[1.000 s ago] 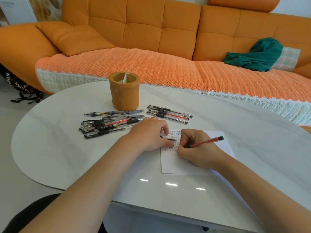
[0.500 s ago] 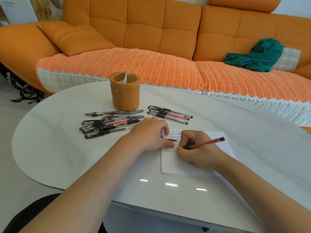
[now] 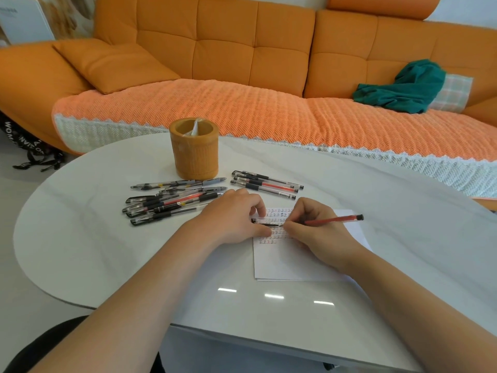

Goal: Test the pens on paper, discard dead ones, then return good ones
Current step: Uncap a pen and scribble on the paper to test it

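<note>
Red pen (image 3: 333,219) lies centre-right of the frame, pinched by the curled fingers (image 3: 302,210) of the right hand (image 3: 320,235) to write test marks on the paper (image 3: 290,265). Its long axis runs nearly level, tip lower left, black end right. To steady the sheet, the left hand (image 3: 228,219) rests on it, fingers curled, pinching a dark cap (image 3: 265,222).

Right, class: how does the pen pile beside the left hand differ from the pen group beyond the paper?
The left pile holds many pens, crossed and overlapping; the right group holds about four, lying neatly parallel. The left pile spreads wider; the right group is compact. Both lie flat on the table.
</note>
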`<state>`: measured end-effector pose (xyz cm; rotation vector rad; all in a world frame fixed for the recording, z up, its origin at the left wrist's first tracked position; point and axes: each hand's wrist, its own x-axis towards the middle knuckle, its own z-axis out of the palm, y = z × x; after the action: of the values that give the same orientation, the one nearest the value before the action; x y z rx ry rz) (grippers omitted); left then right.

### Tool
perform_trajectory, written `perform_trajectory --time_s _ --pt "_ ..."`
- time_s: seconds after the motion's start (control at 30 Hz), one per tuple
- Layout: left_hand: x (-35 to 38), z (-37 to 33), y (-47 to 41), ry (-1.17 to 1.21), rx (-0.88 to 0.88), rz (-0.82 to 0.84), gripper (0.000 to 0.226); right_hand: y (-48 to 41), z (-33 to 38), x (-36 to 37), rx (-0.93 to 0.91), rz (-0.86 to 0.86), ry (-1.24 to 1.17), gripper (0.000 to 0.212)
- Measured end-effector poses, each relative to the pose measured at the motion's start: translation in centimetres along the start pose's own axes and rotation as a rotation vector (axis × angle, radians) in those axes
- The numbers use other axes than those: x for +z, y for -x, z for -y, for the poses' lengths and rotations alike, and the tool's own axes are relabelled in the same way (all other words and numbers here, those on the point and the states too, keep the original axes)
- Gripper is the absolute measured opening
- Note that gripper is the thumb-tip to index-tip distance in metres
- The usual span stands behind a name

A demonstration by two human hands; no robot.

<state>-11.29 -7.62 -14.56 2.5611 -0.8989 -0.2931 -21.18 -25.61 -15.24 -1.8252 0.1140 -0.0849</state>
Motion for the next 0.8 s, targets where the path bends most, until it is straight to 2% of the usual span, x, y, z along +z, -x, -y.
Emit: perform_trajectory --time_s 0.1,0.27,0.37,0.53,0.6,0.7,0.73,0.8 --pt "-0.3 0.3 0.1 0.026 0.028 0.01 0.027 -0.1 -0.1 0.0 -0.008 -0.032 -0.024 0.016" --pt "-0.3 0.6 0.3 0.029 0.057 -0.038 0.015 -0.4 0.1 -0.1 -0.003 -0.04 -0.113 0.031" --pt "-0.3 0.6 0.5 0.027 0.053 -0.064 0.014 -0.5 0.1 -0.4 -0.019 -0.004 -0.15 0.037" --pt "-0.5 0.5 0.9 0.075 0.042 -0.133 0.013 -0.6 1.2 -1.7 0.021 -0.002 -0.383 0.043" --pt "-0.4 0.4 0.8 0.092 0.031 -0.149 0.012 -0.6 1.7 -2.0 0.036 -0.007 -0.406 0.043" --pt "-0.5 0.2 0.7 0.122 0.031 -0.161 0.011 -0.6 2.2 -2.2 0.019 -0.019 -0.26 0.032" --pt "-0.5 0.1 0.7 0.13 0.035 -0.166 0.01 -0.6 2.2 -2.3 -0.009 -0.046 -0.122 0.028" --pt "-0.5 -0.1 0.7 0.148 0.041 -0.179 0.01 -0.6 2.1 -2.4 -0.093 -0.128 0.347 0.026"
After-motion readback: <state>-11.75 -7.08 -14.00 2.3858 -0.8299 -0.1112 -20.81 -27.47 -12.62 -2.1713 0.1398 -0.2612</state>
